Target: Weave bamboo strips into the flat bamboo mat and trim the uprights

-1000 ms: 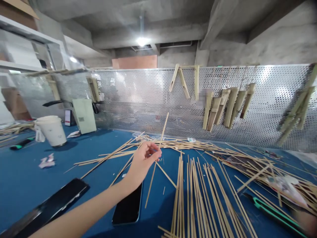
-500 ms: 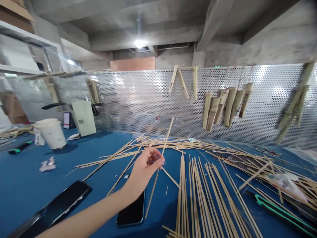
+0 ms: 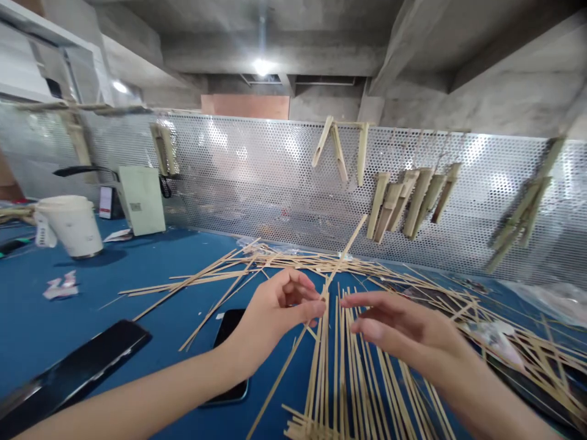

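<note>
Now the left hand [image 3: 275, 311] pinches a long bamboo strip [image 3: 349, 253], the open right hand [image 3: 403, 324] hovers beside lined-up strips [image 3: 330, 379], and loose strips [image 3: 202, 284] lie beyond them.

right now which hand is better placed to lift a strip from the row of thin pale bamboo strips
Probably the right hand: it is open, fingers above the row of thin pale bamboo strips, while the left hand seems to pinch the long diagonal bamboo strip.

A white paper cup [image 3: 68, 227] stands on the blue worktable [image 3: 151, 263], crumpled paper [image 3: 60, 286] near it; a black phone [image 3: 228, 327] and black slab [image 3: 73, 373] lie closer; bamboo pieces [image 3: 408, 205] hang on a perforated metal screen [image 3: 257, 183].
</note>
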Available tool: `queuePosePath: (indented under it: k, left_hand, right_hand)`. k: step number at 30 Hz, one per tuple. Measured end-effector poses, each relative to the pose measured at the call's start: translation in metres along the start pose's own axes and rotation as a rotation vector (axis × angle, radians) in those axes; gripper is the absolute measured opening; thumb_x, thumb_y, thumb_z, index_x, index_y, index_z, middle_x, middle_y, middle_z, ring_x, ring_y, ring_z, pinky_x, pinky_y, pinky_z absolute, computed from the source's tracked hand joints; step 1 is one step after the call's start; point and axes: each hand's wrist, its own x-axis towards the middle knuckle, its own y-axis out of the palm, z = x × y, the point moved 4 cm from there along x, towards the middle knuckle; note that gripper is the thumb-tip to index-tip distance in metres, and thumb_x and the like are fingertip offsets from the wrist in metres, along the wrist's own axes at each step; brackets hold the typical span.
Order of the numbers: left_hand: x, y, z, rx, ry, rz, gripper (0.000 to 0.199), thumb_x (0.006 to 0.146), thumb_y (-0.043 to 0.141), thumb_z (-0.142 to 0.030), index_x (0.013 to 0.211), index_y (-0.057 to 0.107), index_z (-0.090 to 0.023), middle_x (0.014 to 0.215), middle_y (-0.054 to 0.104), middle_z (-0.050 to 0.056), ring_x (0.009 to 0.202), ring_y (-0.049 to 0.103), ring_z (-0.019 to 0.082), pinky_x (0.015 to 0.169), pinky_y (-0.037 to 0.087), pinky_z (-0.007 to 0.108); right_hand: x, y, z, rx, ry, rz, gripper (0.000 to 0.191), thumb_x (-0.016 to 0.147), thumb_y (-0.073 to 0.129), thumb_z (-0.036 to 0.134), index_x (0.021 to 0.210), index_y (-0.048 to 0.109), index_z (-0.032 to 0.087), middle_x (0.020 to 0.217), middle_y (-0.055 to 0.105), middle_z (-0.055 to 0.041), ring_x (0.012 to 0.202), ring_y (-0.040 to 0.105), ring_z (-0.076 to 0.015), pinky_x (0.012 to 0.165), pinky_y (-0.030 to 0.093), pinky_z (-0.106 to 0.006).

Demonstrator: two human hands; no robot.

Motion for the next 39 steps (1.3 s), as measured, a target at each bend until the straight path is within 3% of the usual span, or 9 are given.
queuePosePath:
  k: [2, 6, 14, 20, 28, 31, 34, 39]
  left_hand:
    - [-0.003, 0.005, 0.004, -0.042, -0.040, 0.029, 0.029, 0.069, 0.077, -0.022, 0.086, 0.054, -0.019, 0.072, 0.065, -0.005, 0.062, 0.059, 0.008, 0.062, 0.047, 0.021]
    - [-0.008, 0.007, 0.012, -0.072, -0.119, 0.021, 0.034, 0.064, 0.081, -0.021, 0.085, 0.054, -0.018, 0.064, 0.065, -0.007, 0.059, 0.059, 0.008, 0.062, 0.046, 0.021]
    - [-0.013, -0.005, 0.032, -0.007, -0.196, -0.021, 0.037, 0.065, 0.081, -0.029, 0.086, 0.053, -0.019, 0.066, 0.068, -0.005, 0.059, 0.058, 0.010, 0.064, 0.046, 0.025]
    - [-0.016, -0.004, 0.034, 0.010, -0.226, -0.013, 0.032, 0.066, 0.080, -0.028, 0.081, 0.054, -0.019, 0.066, 0.065, -0.005, 0.060, 0.057, 0.010, 0.064, 0.046, 0.025]
    - [-0.018, 0.004, 0.025, 0.013, -0.223, 0.036, 0.025, 0.069, 0.079, -0.033, 0.079, 0.060, -0.019, 0.065, 0.064, -0.005, 0.060, 0.057, 0.009, 0.062, 0.045, 0.022]
    - [-0.006, 0.012, 0.015, 0.007, -0.200, 0.088, 0.027, 0.077, 0.069, -0.045, 0.085, 0.069, -0.020, 0.080, 0.071, 0.002, 0.077, 0.065, 0.016, 0.072, 0.049, 0.027]
    - [0.008, 0.022, 0.002, 0.092, -0.119, 0.122, 0.025, 0.079, 0.066, -0.044, 0.080, 0.075, -0.021, 0.087, 0.074, 0.003, 0.091, 0.064, 0.018, 0.079, 0.047, 0.026]
    - [0.019, 0.031, -0.010, 0.221, -0.025, 0.144, 0.017, 0.075, 0.070, -0.036, 0.067, 0.076, -0.023, 0.070, 0.071, -0.001, 0.070, 0.055, 0.013, 0.071, 0.041, 0.025]
  right_hand:
    - [0.014, 0.014, 0.007, 0.165, 0.083, 0.085, 0.029, 0.069, 0.080, 0.041, 0.093, 0.073, 0.027, 0.084, 0.073, -0.0003, 0.084, 0.067, -0.0180, 0.076, 0.054, -0.029]
    - [0.028, 0.028, 0.010, 0.296, 0.109, 0.014, 0.019, 0.064, 0.082, 0.041, 0.069, 0.075, 0.025, 0.075, 0.072, -0.0002, 0.075, 0.064, -0.0147, 0.077, 0.050, -0.028]
    - [0.035, 0.016, -0.006, 0.341, 0.200, -0.047, 0.022, 0.058, 0.085, 0.040, 0.069, 0.078, 0.022, 0.079, 0.074, -0.0042, 0.085, 0.063, -0.0212, 0.088, 0.043, -0.038]
    - [0.043, 0.004, -0.003, 0.364, 0.178, -0.111, 0.016, 0.059, 0.083, 0.037, 0.068, 0.078, 0.024, 0.083, 0.075, -0.0047, 0.082, 0.061, -0.0194, 0.083, 0.044, -0.034]
    - [0.046, -0.017, 0.000, 0.390, 0.147, -0.195, 0.011, 0.063, 0.080, 0.033, 0.069, 0.078, 0.024, 0.084, 0.072, -0.0045, 0.076, 0.058, -0.0150, 0.072, 0.046, -0.027]
    - [0.042, -0.015, 0.002, 0.401, 0.158, -0.190, 0.011, 0.064, 0.080, 0.033, 0.068, 0.078, 0.023, 0.081, 0.072, -0.0037, 0.073, 0.057, -0.0131, 0.070, 0.044, -0.026]
    - [0.039, -0.010, 0.003, 0.414, 0.165, -0.164, 0.009, 0.065, 0.079, 0.032, 0.068, 0.078, 0.023, 0.080, 0.072, -0.0038, 0.072, 0.058, -0.0132, 0.071, 0.045, -0.027]
    - [0.037, -0.006, 0.008, 0.419, 0.148, -0.132, 0.007, 0.065, 0.078, 0.029, 0.066, 0.078, 0.022, 0.079, 0.072, -0.0048, 0.073, 0.059, -0.0151, 0.074, 0.046, -0.030]
